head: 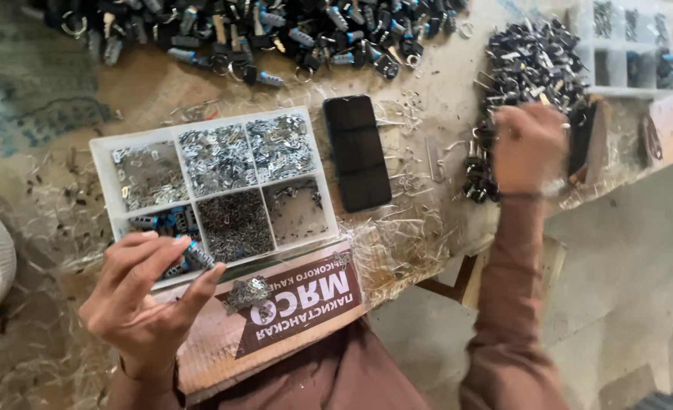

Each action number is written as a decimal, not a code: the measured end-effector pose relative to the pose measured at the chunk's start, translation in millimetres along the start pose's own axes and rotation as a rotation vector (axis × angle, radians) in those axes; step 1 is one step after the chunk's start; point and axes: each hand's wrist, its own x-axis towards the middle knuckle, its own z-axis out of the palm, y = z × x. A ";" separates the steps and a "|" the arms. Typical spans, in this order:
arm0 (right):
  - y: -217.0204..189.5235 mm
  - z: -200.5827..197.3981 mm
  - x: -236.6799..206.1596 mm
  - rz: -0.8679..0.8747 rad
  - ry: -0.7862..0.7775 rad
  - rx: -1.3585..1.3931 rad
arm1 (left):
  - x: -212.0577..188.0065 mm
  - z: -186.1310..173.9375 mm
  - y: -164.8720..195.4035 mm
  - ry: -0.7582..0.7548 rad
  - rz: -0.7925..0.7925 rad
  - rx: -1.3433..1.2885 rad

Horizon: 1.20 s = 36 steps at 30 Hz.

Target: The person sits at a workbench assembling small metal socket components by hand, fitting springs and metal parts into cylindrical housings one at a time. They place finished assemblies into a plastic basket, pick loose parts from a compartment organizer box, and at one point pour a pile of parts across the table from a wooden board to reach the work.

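My left hand point(143, 292) is at the lower left, in front of a white compartment tray point(102, 163). Its fingertips pinch a small lock cylinder with a blue part point(197, 257). My right hand point(528, 146) reaches out to the right, blurred, with its fingers down at the near edge of a heap of dark metal lock parts point(530, 64). What its fingers hold is hidden. The tray's compartments hold several kinds of small silvery plates, springs and pins.
A dark phone point(357, 152) lies screen up right of the tray. A printed cardboard piece point(298, 304) near me carries a small clump of metal bits point(247, 292). A long heap of lock cylinders point(260, 30) runs along the far edge. A second tray point(632, 87) stands far right.
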 end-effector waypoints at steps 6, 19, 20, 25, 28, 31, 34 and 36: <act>-62.4 -59.2 -61.7 0.213 0.395 0.899 | 1.4 6.7 1.8 0.012 0.019 0.007; -120.9 -31.5 -118.5 0.093 -0.229 0.682 | -61.3 -0.7 43.2 -0.032 0.093 0.087; -122.6 -28.1 -117.2 0.016 -0.154 0.642 | -68.8 3.6 49.1 -0.055 0.083 0.063; -132.0 -40.9 -123.5 -0.088 0.213 0.641 | -98.0 36.8 63.5 -0.142 0.162 -0.063; -153.5 -75.3 -162.7 0.308 0.114 1.417 | -103.6 50.5 69.3 -0.302 0.175 -0.126; -175.3 -99.4 -208.6 0.585 -0.367 1.891 | -105.9 68.3 73.6 -0.371 0.237 -0.254; -194.6 -103.0 -239.2 0.688 -0.673 1.784 | -114.4 62.6 75.6 -0.355 0.261 -0.314; -206.6 -100.6 -247.4 0.477 -0.542 1.386 | -120.3 45.1 70.5 -0.256 0.188 -0.290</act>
